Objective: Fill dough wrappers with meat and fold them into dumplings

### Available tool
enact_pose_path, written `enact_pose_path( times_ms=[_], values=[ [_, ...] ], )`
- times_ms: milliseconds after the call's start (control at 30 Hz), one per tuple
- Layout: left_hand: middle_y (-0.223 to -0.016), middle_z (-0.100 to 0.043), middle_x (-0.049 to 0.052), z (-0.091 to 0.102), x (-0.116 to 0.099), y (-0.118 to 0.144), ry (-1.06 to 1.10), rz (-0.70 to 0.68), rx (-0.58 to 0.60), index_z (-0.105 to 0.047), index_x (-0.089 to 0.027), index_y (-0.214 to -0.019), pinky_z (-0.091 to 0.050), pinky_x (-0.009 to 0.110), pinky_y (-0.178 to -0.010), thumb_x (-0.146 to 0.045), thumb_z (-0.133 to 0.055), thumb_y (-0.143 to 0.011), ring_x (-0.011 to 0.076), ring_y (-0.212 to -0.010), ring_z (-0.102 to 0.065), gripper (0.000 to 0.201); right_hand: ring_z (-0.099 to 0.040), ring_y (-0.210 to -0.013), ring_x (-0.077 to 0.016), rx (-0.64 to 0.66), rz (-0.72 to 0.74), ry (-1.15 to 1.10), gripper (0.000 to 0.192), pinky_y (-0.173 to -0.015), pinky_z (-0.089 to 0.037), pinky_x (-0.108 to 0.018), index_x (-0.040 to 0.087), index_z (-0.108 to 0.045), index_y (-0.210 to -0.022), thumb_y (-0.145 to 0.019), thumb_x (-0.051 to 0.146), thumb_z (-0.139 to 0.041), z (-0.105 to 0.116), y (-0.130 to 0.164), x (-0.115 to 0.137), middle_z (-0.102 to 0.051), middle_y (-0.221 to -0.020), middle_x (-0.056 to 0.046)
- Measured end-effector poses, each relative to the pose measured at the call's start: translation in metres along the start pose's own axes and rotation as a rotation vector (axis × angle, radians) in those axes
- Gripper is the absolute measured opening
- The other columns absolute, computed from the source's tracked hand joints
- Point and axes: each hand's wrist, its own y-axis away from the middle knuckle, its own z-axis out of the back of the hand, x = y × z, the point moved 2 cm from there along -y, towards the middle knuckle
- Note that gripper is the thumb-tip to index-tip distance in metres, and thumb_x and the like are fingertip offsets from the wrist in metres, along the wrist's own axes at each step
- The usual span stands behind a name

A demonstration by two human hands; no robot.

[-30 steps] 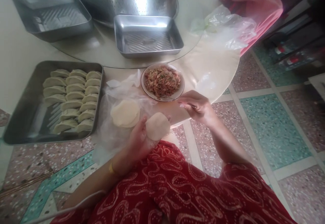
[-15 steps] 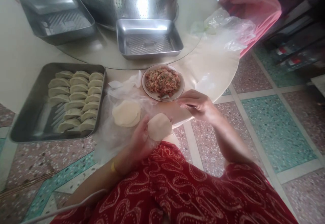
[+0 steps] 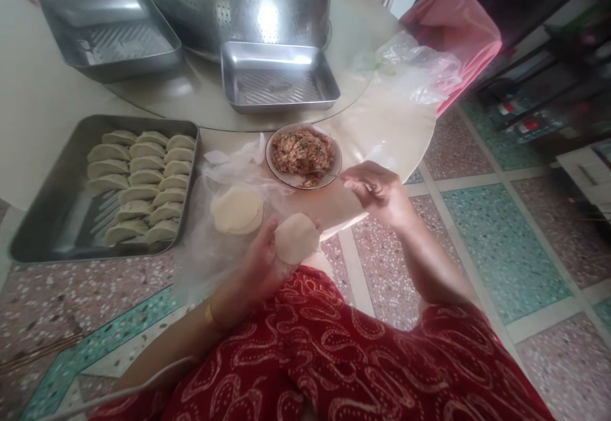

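Left of the filling bowl [image 3: 303, 164], a tray [image 3: 48, 230] holds about eighteen folded dumplings [image 3: 138, 186] in three rows. Nearer the bowl, a small stack of wrappers [image 3: 237, 210] lies on plastic [image 3: 210, 262]. The left hand [image 3: 264, 262] cups one wrapper [image 3: 296, 238] flat on its fingers, just below the bowl; the dough looks thin, soft and easily torn, so support from beneath suits it. Right of the bowl, the right hand [image 3: 377, 192] is pinched on something too small to make out. Behind the bowl stand two more trays [image 3: 279, 77] and one colander [image 3: 238, 1].
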Motion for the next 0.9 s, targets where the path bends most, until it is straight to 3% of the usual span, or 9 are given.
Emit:
enact_pose_path(
  times_ms=[100, 267, 467, 733, 900],
  values=[
    [-0.119, -0.071, 0.02, 0.002, 0.002, -0.001, -0.006, 0.008, 0.047, -0.043, -0.005, -0.148, -0.048, 0.042, -0.106, -0.045, -0.043, -0.1, 0.0282, -0.108, -0.07, 0.063, -0.071, -0.082, -0.0199, -0.106, -0.092, 0.171, 0.021, -0.072, -0.061, -0.037, 0.022, -0.073, -0.097, -0.097, 0.03, -0.054, 0.002, 0.002, 0.003, -0.076, -0.091, -0.007],
    [-0.118, -0.072, 0.02, 0.002, 0.001, 0.002, -0.009, -0.005, 0.038, -0.048, -0.004, -0.145, -0.047, 0.041, -0.108, -0.045, -0.043, -0.101, 0.0277, -0.111, -0.069, 0.06, -0.071, -0.077, -0.0204, -0.127, -0.145, 0.208, 0.025, -0.071, -0.06, -0.038, 0.019, -0.072, -0.091, -0.095, 0.027, -0.049, -0.017, -0.007, 0.012, -0.075, -0.084, -0.008],
    [-0.116, -0.073, 0.019, -0.003, -0.002, 0.006, -0.011, -0.024, -0.027, -0.052, -0.003, -0.139, -0.047, 0.039, -0.109, -0.044, -0.038, -0.102, 0.027, -0.113, -0.069, 0.057, -0.074, -0.079, -0.0197, -0.203, -0.208, 0.074, 0.024, -0.07, -0.062, -0.036, 0.02, -0.072, -0.092, -0.096, 0.032, -0.051, -0.034, -0.011, 0.013, -0.077, -0.087, -0.007],
    [-0.118, -0.072, 0.02, -0.001, -0.003, 0.004, -0.01, -0.018, 0.001, -0.052, -0.004, -0.14, -0.048, 0.042, -0.108, -0.044, -0.043, -0.101, 0.029, -0.117, -0.067, 0.056, -0.074, -0.09, -0.0197, -0.182, -0.163, -0.056, 0.024, -0.077, -0.063, -0.038, 0.024, -0.073, -0.096, -0.097, 0.037, -0.053, -0.052, 0.009, 0.01, -0.078, -0.096, -0.006],
    [-0.114, -0.073, 0.02, -0.01, -0.01, -0.005, 0.003, -0.051, -0.077, -0.054, -0.004, -0.137, -0.051, 0.039, -0.105, -0.041, -0.038, -0.102, 0.0277, -0.115, -0.067, 0.054, -0.073, -0.08, -0.0177, -0.327, -0.395, -0.292, 0.026, -0.073, -0.062, -0.036, 0.025, -0.073, -0.091, -0.093, 0.047, -0.059, -0.059, 0.028, -0.006, -0.077, -0.087, -0.003]
  ],
)
